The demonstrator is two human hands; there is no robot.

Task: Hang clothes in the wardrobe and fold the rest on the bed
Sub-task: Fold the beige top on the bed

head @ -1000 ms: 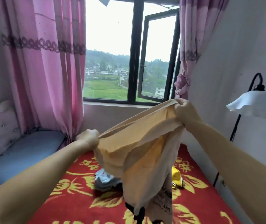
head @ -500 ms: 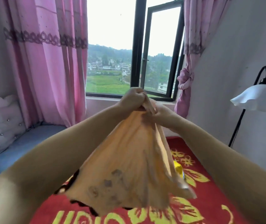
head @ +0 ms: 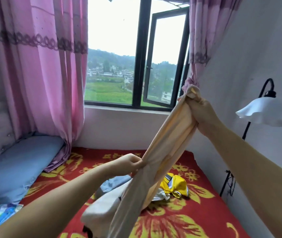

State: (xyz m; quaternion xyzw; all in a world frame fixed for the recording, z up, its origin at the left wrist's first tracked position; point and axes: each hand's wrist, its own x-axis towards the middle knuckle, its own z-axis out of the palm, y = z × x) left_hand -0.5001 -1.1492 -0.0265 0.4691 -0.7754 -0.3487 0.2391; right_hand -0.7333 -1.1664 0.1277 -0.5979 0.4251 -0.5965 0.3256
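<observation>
Broadly, by size: bed [head: 196,220], red cover with yellow flowers, filling the lower view under the window [head: 136,54]; pink curtains [head: 39,69] either side; blue pillow [head: 16,165] at the left edge. Tan garment [head: 164,152], long and thin, held in the air above the bed, gathered into a rope-like bunch running from upper right down to the lower middle, its tail hanging past the frame edge. Pale clothing heap [head: 102,208] on the cover beneath it, with a yellow top [head: 176,186] just beside. White-shaded lamp [head: 263,114] by the right wall. Right hand [head: 200,110], raised, fist closed round the garment's upper end. Left hand [head: 130,164], lower, pinching the bunched cloth midway between thumb and fingers. Risks, as judged: the garment is twisted rather than spread, so folding from this state would likely trap creases; the pinch is light, so a sharp shake could pull the cloth free; the hanging tail could drag the heap below out of order.
</observation>
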